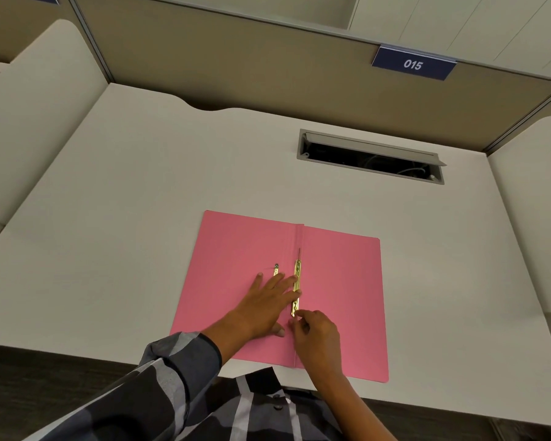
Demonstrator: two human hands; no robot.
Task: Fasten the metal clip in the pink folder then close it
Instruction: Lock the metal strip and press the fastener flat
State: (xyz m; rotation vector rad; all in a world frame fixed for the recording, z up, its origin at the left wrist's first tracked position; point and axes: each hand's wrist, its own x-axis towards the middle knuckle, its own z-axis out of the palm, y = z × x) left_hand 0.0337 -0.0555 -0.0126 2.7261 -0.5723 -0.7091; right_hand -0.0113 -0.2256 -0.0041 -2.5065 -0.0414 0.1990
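The pink folder [341,281] lies open and flat on the white desk. A gold metal clip bar [297,275] runs along its centre fold. A second small gold clip piece [276,269] lies just left of the bar. My left hand [264,305] rests flat on the left page, fingers spread, with fingertips touching the bar. My right hand [315,337] pinches at the bar's near end with thumb and fingers.
The white desk [140,218] has an open grey cable slot [371,157] at the back right. A beige partition with a blue "015" sign [413,64] stands behind it. The desk's front edge runs just below the folder.
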